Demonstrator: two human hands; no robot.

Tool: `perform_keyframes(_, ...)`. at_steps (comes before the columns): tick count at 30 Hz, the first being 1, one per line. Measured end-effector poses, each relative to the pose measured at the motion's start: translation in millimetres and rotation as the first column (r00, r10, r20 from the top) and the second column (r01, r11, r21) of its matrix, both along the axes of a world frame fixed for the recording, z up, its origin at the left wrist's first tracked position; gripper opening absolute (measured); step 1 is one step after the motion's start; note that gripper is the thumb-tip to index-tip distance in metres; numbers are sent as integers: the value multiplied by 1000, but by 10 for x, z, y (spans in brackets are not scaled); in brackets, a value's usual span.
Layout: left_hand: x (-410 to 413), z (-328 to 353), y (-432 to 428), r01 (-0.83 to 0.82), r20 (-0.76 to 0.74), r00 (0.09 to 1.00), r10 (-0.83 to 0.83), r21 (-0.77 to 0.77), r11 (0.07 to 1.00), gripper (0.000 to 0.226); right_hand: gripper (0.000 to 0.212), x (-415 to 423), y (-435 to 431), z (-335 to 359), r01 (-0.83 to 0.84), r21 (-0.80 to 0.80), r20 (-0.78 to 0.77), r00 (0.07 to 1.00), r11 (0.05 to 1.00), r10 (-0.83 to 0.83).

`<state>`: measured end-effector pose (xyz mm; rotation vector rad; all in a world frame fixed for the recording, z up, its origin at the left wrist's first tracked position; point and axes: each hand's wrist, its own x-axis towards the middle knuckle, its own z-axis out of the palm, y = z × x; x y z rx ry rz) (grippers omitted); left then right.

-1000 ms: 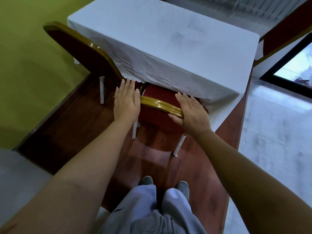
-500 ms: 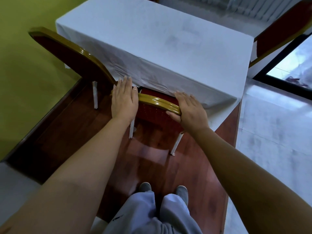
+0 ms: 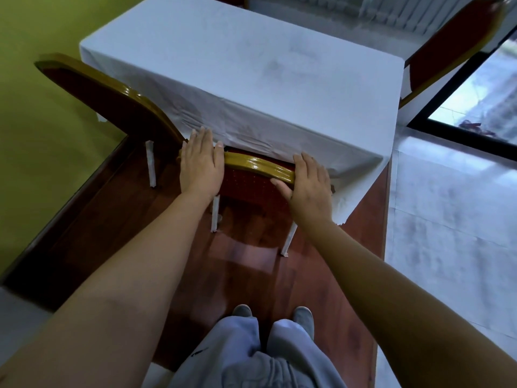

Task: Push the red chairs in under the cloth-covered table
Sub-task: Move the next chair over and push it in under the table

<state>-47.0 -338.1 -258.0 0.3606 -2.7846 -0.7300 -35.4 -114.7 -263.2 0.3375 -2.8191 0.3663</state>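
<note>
A table under a white cloth [image 3: 251, 65] fills the upper middle. Directly in front of me a red chair [image 3: 251, 180] with a gold-rimmed back stands against the table's near edge, its seat hidden under the cloth. My left hand [image 3: 201, 163] lies flat over the left end of the backrest top. My right hand [image 3: 309, 183] grips the right end, thumb on the red padding. A second red chair [image 3: 112, 105] stands to the left along the same side. The back of a third red chair [image 3: 447, 46] shows at the far right corner.
A dark red wooden platform [image 3: 112, 219] carries the table and chairs, with a step down to pale floor [image 3: 447, 219] on the right. A green wall [image 3: 36, 93] is at left, a dark-framed window [image 3: 481, 102] at right. My grey-trousered legs and shoes [image 3: 303, 317] are below.
The chair back has slid a little closer to the table, with both hands staying on its top rail. The view has shifted slightly.
</note>
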Motion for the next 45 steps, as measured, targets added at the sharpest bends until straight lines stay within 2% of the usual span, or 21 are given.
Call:
perform_keyframes(6, -16, -15, 10, -8, 3, 1000, 8, 1, 1000, 57, 80, -62, 59, 14, -62, -67, 29, 998, 996, 64)
perform_keyframes(22, -66, -26, 134, -16, -3, 1000, 16, -20, 1000, 58, 79, -189, 245, 17, -140, -91, 88, 985, 986, 148)
perform_keyframes(28, -27, 33, 181, 8, -29, 1000, -8, -1, 1000, 54, 71, -170, 304, 55, -192, -116, 128, 970, 975, 206)
perform_keyframes(31, 24, 65, 285, 53, -45, 998, -54, -36, 998, 53, 69, -137, 363, 75, -201, -145, 161, 961, 969, 223)
perform_keyframes(37, 147, 135, 544, 157, -84, 983, -165, -95, 983, 55, 65, -29, 672, 18, -113, -176, 196, 970, 978, 147)
perform_keyframes(41, 131, 213, 774, 229, -25, 970, -241, -223, 947, 60, 65, -17, 952, 5, -83, -128, 213, 971, 988, 109)
perform_keyframes(45, 76, 305, 1161, 283, 112, 959, -259, -404, 870, 64, 64, -5, 1276, 12, -35, -96, 204, 977, 995, 54)
